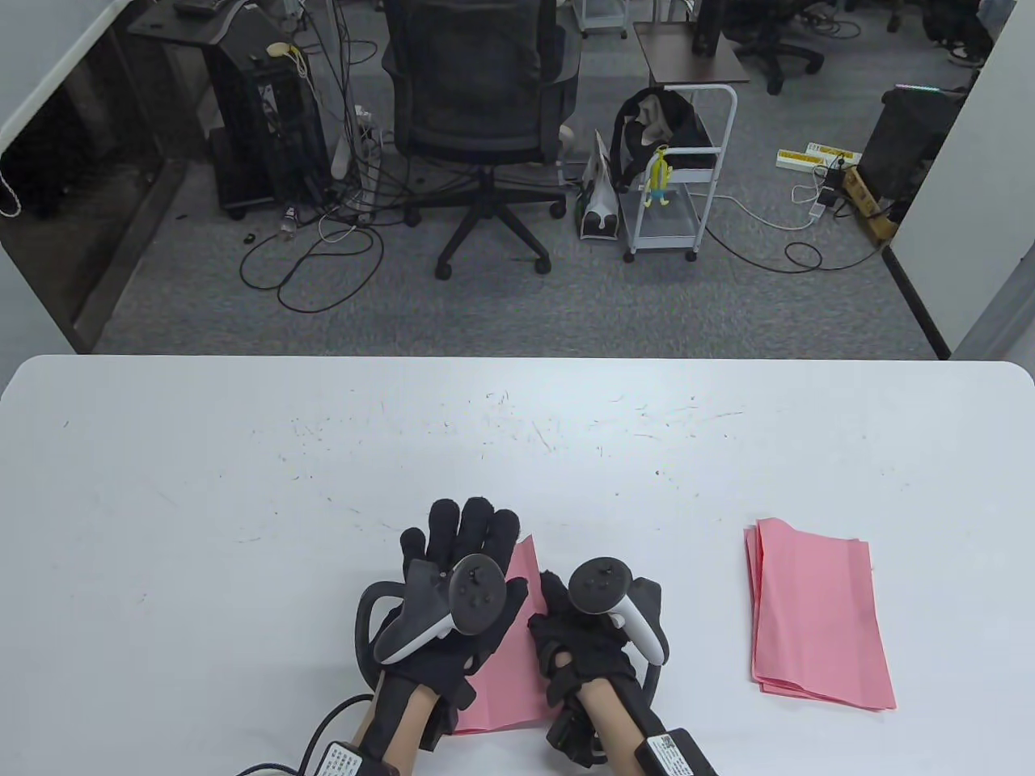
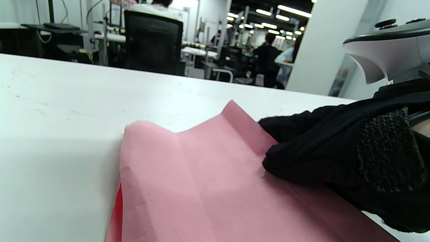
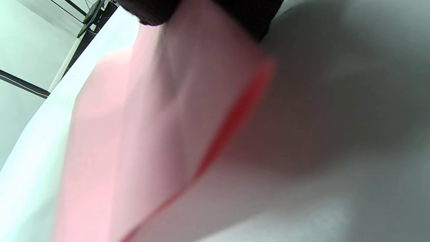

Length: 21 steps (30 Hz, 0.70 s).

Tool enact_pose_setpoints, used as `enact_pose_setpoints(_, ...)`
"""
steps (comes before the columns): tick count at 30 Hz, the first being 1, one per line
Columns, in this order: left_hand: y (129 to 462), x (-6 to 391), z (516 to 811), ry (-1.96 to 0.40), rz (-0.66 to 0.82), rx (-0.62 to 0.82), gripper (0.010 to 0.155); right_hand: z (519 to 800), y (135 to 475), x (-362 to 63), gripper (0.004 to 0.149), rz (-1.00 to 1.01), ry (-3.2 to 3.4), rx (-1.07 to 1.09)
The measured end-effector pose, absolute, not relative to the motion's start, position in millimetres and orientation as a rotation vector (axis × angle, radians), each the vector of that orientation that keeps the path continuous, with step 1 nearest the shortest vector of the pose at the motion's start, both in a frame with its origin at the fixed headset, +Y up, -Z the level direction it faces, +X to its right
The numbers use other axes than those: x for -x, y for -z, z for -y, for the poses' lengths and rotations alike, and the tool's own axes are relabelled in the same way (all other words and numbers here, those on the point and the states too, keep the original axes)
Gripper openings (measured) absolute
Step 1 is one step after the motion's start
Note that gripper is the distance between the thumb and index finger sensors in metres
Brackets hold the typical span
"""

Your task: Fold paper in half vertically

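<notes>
Now pink paper (image 1: 505, 683) lies under left hand (image 1: 453, 598), touching right hand (image 1: 586, 638).

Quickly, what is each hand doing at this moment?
Left hand: fingers spread, resting flat on the pink paper.
Right hand: fingers curled, touching the same paper.

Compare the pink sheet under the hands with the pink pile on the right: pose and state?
The pink sheet is under both hands: the left hand lies spread over it and the right hand is on its right part. The pink pile lies apart, untouched. The sheet has a raised, curled far edge in the left wrist view; the pile lies flat, several layers fanned at the edges. Both are the same pink paper on the white table.
</notes>
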State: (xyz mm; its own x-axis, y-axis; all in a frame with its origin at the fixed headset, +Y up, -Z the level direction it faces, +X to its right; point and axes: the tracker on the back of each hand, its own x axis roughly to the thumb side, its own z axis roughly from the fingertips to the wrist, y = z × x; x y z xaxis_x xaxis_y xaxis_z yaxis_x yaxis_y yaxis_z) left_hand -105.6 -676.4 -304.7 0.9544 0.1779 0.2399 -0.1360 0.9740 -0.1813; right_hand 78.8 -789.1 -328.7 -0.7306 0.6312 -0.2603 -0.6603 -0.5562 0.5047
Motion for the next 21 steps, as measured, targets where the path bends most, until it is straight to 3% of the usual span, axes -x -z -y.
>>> enact_pose_setpoints(6,305.0,106.0,680.1,-0.157,0.258,0.195,0.077,769.0,329.5,-103.1,0.06,-0.637,-2.207,0.093)
enact_pose_setpoints(10,305.9,106.1,679.4,-0.151,0.26,0.191,0.077,729.4,324.7,-135.9,0.06,-0.471,-2.229,0.101)
enact_pose_setpoints(16,307.7,107.9,680.3,-0.142,0.257,0.203,0.077,676.6,315.3,-212.5,0.059,-0.282,-2.262,0.248)
enact_pose_setpoints(21,307.2,108.6,679.3,-0.147,0.259,0.199,0.077,658.6,304.9,-275.1,0.057,-0.216,-2.252,0.399)
